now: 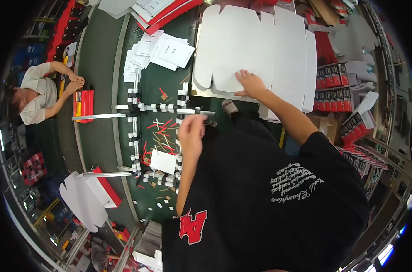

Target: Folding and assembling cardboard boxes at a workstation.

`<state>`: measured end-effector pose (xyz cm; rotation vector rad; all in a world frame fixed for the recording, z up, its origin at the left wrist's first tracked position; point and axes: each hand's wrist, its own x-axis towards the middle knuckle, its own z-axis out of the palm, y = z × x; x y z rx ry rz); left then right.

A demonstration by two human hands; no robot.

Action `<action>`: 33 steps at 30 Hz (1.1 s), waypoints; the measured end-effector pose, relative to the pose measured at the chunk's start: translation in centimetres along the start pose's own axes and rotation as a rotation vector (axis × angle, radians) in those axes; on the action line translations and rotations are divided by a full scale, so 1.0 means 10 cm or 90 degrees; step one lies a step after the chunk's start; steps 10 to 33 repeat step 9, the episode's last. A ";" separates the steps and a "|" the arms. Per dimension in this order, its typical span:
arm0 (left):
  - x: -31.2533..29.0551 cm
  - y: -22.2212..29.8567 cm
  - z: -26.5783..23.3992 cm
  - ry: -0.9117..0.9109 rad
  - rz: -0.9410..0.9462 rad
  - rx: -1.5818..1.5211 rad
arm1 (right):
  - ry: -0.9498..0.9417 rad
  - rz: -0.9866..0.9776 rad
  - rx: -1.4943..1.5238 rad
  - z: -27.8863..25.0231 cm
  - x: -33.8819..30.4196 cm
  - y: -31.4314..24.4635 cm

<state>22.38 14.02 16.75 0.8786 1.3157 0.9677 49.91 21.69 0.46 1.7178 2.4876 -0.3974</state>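
My right hand (251, 85) lies on a flat white cardboard box blank (235, 43), palm down with its fingers spread. The blank has die-cut flaps and fold lines, and more sheets show at its edge. My left hand (192, 133) is in front of me, its fingers curled in. Whatever it holds, if anything, is hidden. Just beyond its fingertips a metal bar (206, 113) juts from a frame of pipes and black-and-white joints (163, 108).
White printed leaflets (172, 51) and a red box (169, 16) lie at the far left. Red and tan scraps (163, 136) litter the green surface inside the frame. Across a conveyor (99, 68), another person (38, 95) has both hands by a red box (84, 105). Packed cartons (333, 99) stand right.
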 end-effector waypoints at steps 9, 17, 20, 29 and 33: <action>0.75 -0.86 1.20 -0.105 -0.272 0.099 | -0.144 -0.190 0.033 -0.40 0.14 0.21; 0.75 -0.86 1.20 -0.105 -0.272 0.099 | -0.144 -0.190 0.033 -0.40 0.14 0.21; 0.75 -0.86 1.20 -0.105 -0.272 0.099 | -0.144 -0.190 0.033 -0.40 0.14 0.21; 0.75 -0.86 1.20 -0.105 -0.272 0.099 | -0.144 -0.190 0.033 -0.40 0.14 0.21; 0.75 -0.86 1.20 -0.105 -0.272 0.099 | -0.144 -0.190 0.033 -0.40 0.14 0.21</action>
